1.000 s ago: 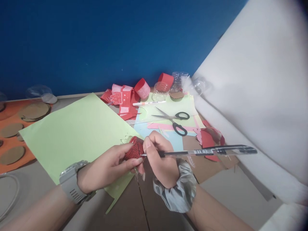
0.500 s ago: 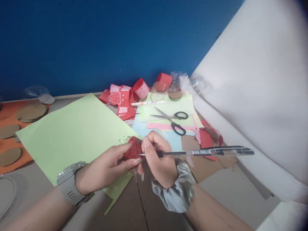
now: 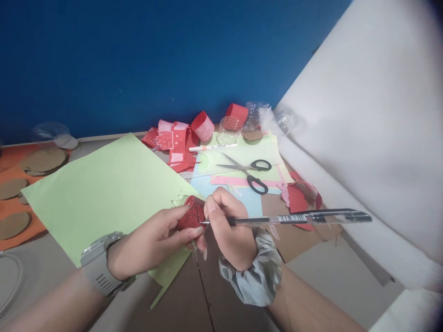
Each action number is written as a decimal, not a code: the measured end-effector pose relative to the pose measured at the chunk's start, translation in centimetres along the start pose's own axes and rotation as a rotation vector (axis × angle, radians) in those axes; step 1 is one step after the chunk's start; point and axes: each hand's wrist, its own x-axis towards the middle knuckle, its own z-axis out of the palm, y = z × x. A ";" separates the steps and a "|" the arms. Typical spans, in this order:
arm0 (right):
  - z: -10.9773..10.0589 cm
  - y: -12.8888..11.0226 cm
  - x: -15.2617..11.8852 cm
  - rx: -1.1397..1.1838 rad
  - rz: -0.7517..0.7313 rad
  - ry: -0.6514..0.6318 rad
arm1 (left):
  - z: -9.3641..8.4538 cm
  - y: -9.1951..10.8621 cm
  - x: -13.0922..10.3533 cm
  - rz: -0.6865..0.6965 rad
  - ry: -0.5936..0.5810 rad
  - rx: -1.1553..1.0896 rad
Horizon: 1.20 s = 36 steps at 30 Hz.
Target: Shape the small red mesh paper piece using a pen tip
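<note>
My left hand (image 3: 166, 237), with a grey watch on the wrist, grips a small red roll (image 3: 191, 215) covered in black crosshatched lines. My right hand (image 3: 230, 228) is closed round a clear-barrelled pen (image 3: 290, 218). The pen's tip rests on or very near the roll's right side, and its far end points right. A grey scrunchie circles my right wrist. Beneath and behind my left hand lies a large light green sheet (image 3: 114, 189), whose edge near the roll has a cut-out scrap with black lines.
Black-handled scissors (image 3: 247, 170) lie spread on coloured papers beyond my right hand, near a white marker (image 3: 212, 148). Red paper pieces (image 3: 180, 143) and clear cups (image 3: 230, 130) stand by the blue wall. Cardboard discs (image 3: 44, 160) lie on orange paper at left.
The pen's far end has shifted slightly to the right. Both hands keep nearly the same place and the same hold.
</note>
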 end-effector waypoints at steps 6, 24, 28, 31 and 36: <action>0.1 -0.1 0.1 -0.033 -0.019 0.013 | -0.1 -0.2 0.0 0.003 0.001 -0.015; -0.1 -0.1 0.0 -0.091 -0.036 0.021 | -0.1 -0.5 0.0 0.023 -0.002 -0.044; -0.1 -0.1 0.1 -0.090 -0.042 0.003 | -0.1 -0.4 -0.1 0.021 -0.002 -0.039; -0.1 -0.2 0.1 -0.085 -0.045 -0.003 | -0.1 -0.4 -0.1 0.016 0.000 -0.034; -0.1 -0.5 0.2 -0.077 -0.038 -0.015 | -0.1 -0.4 0.0 0.008 -0.013 -0.048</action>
